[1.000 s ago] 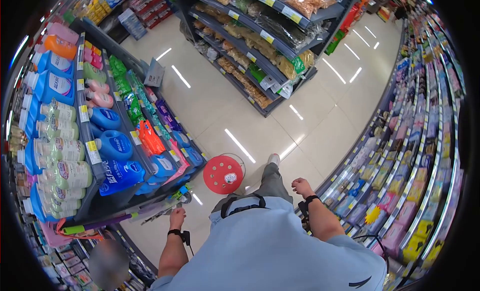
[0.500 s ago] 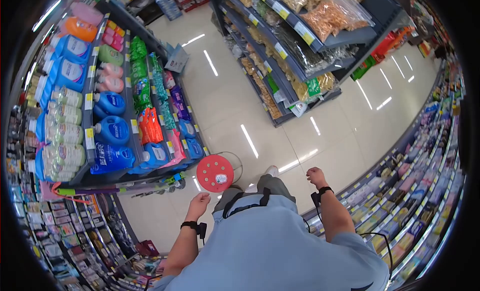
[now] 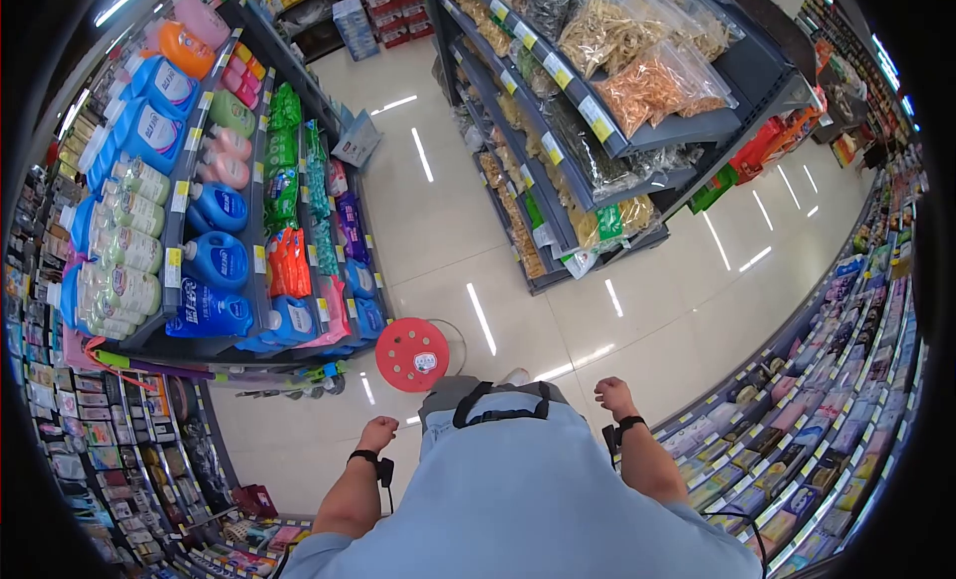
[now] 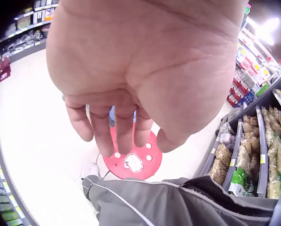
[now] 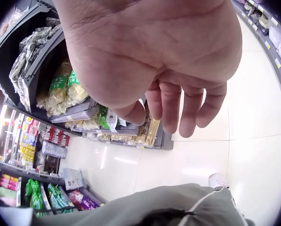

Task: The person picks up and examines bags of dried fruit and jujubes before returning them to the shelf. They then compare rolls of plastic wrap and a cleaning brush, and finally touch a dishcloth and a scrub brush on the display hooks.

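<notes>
We see a detergent shelf (image 3: 189,347) on the left, and ahead a dried-goods shelf (image 3: 765,73) whose near corner juts into the aisle. A long packet rack (image 3: 732,375) curves along the right. At lower left there is another display rack (image 3: 217,435), probably of small packaged goods, though distortion blurs it. The red stool (image 3: 411,353) stands just beside the detergent shelf's corner, narrowing that side. Pale tiled floor (image 3: 518,325) lies open between the 2 shelves, and between the dried-goods shelf and the packet rack. We see the left hand (image 3: 378,435) near the stool but apart from it, the right hand (image 3: 613,397) towards the packet rack, both relaxed, unburdened, fingers loosely bent.
</notes>
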A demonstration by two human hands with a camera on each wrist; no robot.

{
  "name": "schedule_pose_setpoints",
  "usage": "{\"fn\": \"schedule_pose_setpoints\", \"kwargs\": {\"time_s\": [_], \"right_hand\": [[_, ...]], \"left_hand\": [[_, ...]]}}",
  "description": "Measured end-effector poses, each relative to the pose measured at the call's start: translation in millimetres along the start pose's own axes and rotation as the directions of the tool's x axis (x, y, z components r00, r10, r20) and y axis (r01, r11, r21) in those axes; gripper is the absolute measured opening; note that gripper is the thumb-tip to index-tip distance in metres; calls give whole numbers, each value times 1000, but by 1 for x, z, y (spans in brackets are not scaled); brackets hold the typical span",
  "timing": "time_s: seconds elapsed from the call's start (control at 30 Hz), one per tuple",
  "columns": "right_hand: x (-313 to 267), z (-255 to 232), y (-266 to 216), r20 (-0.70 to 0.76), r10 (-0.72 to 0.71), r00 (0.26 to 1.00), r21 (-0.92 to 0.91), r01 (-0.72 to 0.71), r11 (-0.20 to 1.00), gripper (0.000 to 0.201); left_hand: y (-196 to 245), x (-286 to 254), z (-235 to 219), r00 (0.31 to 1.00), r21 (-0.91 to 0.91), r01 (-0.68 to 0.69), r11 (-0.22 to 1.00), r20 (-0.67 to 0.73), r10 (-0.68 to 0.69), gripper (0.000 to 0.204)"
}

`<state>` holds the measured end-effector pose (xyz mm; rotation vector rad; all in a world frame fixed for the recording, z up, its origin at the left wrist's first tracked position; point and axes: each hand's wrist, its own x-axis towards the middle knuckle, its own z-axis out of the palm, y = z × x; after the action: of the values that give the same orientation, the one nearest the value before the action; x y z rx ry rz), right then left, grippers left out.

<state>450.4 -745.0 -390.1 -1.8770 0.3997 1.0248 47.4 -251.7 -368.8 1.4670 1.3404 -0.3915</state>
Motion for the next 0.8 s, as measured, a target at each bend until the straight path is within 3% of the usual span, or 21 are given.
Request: {"fn": "schedule_pose_setpoints", "kwargs": {"time_s": [0.13, 0.23, 0.37, 0.5, 0.6, 0.8], "right_hand": [[-6, -23, 25, -31, 106, 994, -28, -107, 994, 22], [-10, -35, 29, -53, 157, 986, -147, -163, 976, 22], [-9, -30, 13, -60, 84, 995, -157, -92, 983, 21], [-3, -10, -14, -37, -4, 999, -115, 0, 993, 23], [-5, 11, -30, -33, -33, 999, -126, 29, 992, 23], [-31, 59, -35, -3, 17, 1000, -184, -17, 983, 18]], "left_hand": [[60, 3, 12, 990, 63, -136, 989, -34, 139, 35], [73, 26, 26, 960, -59, -280, 958, -33, 278, 35], [92, 21, 35, 949, -39, -316, 948, -26, 315, 33], [79, 12, 27, 967, 7, -252, 968, -23, 252, 33], [35, 28, 12, 982, 22, -191, 981, -12, 191, 33], [-14, 31, -32, 999, -87, -48, 995, 20, 50, 31]]}}
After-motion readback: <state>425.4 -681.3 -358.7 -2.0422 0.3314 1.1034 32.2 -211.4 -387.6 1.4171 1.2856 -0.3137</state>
